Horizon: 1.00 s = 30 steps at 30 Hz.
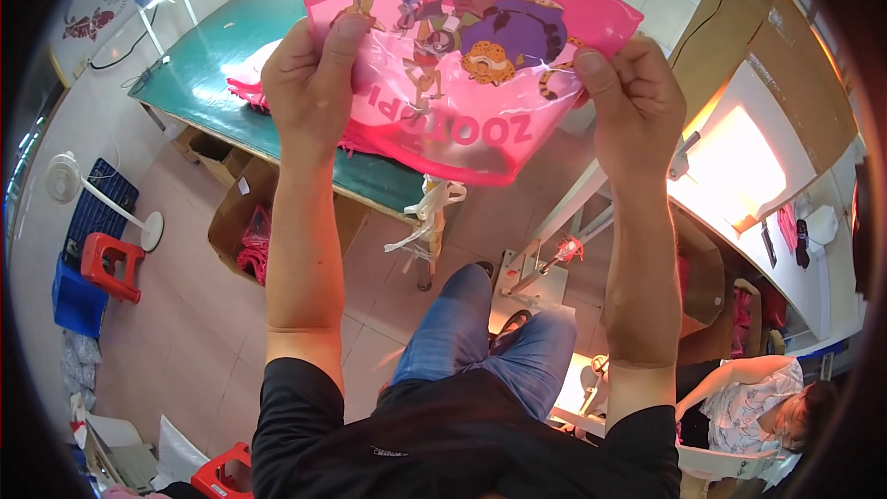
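A glossy pink translucent plastic pouch or sheet (407,65) printed with cartoon animals is stretched out in front of me at the top of the view. Its printing appears upside down. My left hand (309,83) pinches its left side, thumb on the near face. On the opposite side, my right hand (633,97) grips the edge between thumb and bent fingers. Both arms are raised, and the pouch hangs above the corner of a green-topped table (199,69). Whether it has an opening, I cannot tell.
Pink pieces (249,83) lie on the green table, with a cardboard box (231,222) of pink items below. A red stool (113,266) and white fan (139,222) stand left. To the right are a brightly lit white worktable (785,259) and a seated person (748,407).
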Tool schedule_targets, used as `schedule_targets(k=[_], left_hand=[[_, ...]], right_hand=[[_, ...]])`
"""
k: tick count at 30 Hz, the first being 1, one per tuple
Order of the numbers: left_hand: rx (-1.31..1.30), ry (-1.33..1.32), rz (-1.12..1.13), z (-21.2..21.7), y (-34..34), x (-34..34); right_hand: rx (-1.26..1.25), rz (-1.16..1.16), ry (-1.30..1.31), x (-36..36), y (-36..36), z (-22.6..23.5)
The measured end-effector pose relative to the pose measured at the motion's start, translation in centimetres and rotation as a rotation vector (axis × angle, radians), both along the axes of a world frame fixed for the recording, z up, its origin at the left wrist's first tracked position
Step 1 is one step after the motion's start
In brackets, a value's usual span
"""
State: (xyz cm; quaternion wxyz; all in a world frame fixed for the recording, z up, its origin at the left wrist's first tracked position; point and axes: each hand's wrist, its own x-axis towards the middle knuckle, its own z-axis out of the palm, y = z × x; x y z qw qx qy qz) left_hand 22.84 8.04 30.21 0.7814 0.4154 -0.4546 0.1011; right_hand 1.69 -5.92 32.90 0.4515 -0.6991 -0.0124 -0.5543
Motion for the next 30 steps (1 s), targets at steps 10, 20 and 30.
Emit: schedule_targets(k=[10,20,30], left_hand=[[-0.172,0.494,-0.808,-5.6,1.3,-3.9],[-0.232,0.664,-0.293,-4.7,3.1,-2.1],[-0.09,0.725,-0.235,-8.1,-4.6,13.7]], right_hand=[[0.203,0.011,-0.285,0.2,1.3,0.3],[0.325,0.122,0.02,0.5,2.6,-4.2],[0.585,-0.089,0.386,-9.9,-0.1,-20.6]])
